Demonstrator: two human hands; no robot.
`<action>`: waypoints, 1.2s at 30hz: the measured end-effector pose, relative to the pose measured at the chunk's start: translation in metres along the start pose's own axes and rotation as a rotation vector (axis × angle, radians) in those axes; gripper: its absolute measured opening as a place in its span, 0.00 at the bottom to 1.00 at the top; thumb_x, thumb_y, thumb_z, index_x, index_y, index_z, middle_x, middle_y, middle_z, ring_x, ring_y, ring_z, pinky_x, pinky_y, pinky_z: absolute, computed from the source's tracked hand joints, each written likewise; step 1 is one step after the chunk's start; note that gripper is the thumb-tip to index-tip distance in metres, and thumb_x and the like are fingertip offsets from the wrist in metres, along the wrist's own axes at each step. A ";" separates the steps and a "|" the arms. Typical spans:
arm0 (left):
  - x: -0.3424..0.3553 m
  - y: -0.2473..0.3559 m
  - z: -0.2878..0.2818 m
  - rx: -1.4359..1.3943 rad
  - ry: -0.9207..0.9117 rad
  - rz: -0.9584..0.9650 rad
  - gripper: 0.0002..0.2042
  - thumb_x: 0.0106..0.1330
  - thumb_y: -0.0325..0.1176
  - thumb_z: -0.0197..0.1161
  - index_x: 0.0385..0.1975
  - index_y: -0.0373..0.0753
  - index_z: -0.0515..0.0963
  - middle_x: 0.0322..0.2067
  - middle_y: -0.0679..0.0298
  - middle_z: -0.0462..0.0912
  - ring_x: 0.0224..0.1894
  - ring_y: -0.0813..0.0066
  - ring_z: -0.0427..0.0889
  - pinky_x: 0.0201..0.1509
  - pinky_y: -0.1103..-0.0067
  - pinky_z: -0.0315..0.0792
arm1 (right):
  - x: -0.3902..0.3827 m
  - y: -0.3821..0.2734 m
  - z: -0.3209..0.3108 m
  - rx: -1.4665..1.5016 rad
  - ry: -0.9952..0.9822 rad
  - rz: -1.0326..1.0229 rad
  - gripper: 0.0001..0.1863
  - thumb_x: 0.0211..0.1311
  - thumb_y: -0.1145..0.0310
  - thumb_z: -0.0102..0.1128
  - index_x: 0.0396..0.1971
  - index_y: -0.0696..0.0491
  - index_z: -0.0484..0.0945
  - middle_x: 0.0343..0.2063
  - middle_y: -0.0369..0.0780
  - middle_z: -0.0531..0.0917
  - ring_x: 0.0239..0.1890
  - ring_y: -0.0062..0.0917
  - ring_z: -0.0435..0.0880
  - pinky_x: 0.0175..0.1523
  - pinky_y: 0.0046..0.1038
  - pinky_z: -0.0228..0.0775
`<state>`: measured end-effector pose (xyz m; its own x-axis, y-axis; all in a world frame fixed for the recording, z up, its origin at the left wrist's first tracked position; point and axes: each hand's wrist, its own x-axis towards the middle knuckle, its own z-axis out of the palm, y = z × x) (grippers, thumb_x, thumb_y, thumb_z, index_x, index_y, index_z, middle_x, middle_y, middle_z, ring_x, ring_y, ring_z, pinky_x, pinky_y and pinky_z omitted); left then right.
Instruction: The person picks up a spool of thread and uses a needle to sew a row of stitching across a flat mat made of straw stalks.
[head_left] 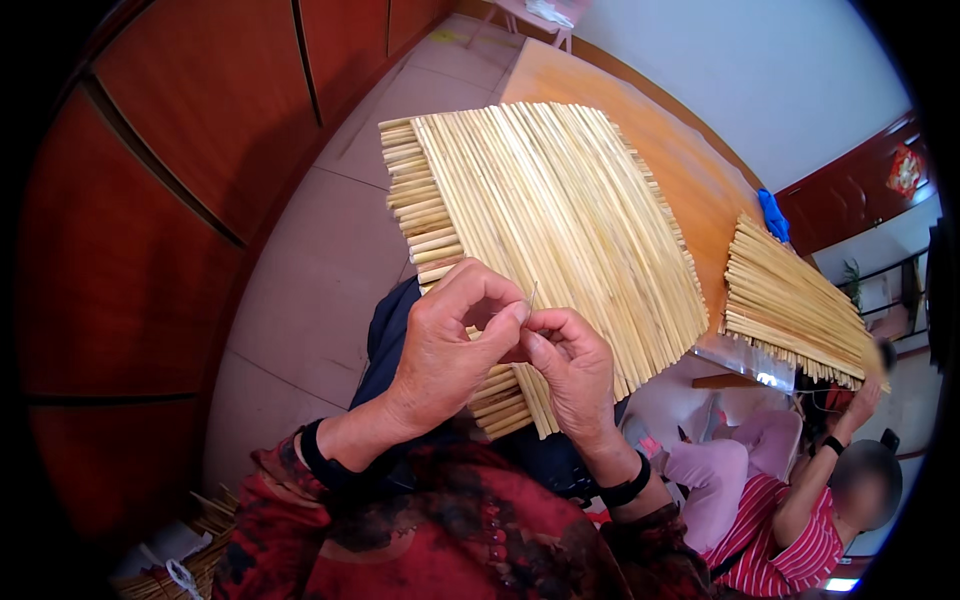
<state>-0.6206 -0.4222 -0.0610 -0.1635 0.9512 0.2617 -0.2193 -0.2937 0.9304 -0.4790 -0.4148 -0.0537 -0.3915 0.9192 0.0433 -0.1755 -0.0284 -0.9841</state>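
A broad mat of pale straw-coloured reed stalks (560,220) leans from my lap onto the table, its stalks side by side and a second, crosswise layer of ends showing along its left edge. Above its near part, both my hands are pinched together, fingertips meeting. From between them rises a thin needle (534,292), seemingly in the fingers of my right hand (575,365). My left hand (440,335) has thumb and forefinger closed at the same spot; what lies between them is too small to make out.
Under the mat stands a wooden table (570,80). On the right, a person in a striped top (770,530) reaches up to another reed mat (790,300). Reddish wooden cabinets (170,200) line the left. Loose stalks (215,515) lie at lower left, and a pink stool (540,12) stands far off.
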 end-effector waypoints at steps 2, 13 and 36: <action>0.001 0.002 -0.001 0.011 0.011 0.001 0.02 0.56 0.21 0.58 0.25 0.33 0.72 0.26 0.67 0.71 0.27 0.85 0.75 0.30 0.87 0.69 | 0.002 -0.001 0.001 -0.005 -0.004 -0.001 0.08 0.62 0.79 0.48 0.40 0.63 0.69 0.34 0.42 0.77 0.39 0.26 0.80 0.47 0.24 0.72; 0.000 -0.002 -0.003 -0.003 0.013 -0.003 0.02 0.57 0.22 0.57 0.26 0.33 0.71 0.26 0.68 0.72 0.27 0.86 0.75 0.29 0.87 0.70 | 0.004 0.003 0.000 0.012 -0.058 0.008 0.08 0.62 0.79 0.48 0.40 0.63 0.70 0.35 0.42 0.78 0.40 0.25 0.80 0.49 0.23 0.71; 0.000 -0.008 -0.007 -0.158 0.000 -0.110 0.02 0.60 0.23 0.56 0.27 0.34 0.71 0.25 0.69 0.73 0.25 0.88 0.74 0.25 0.89 0.70 | 0.005 0.011 0.000 -0.046 -0.054 -0.038 0.07 0.62 0.79 0.48 0.39 0.62 0.70 0.33 0.42 0.79 0.39 0.24 0.80 0.48 0.23 0.71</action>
<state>-0.6261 -0.4203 -0.0704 -0.1301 0.9784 0.1605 -0.3841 -0.1989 0.9016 -0.4827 -0.4108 -0.0642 -0.4340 0.8965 0.0892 -0.1500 0.0257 -0.9884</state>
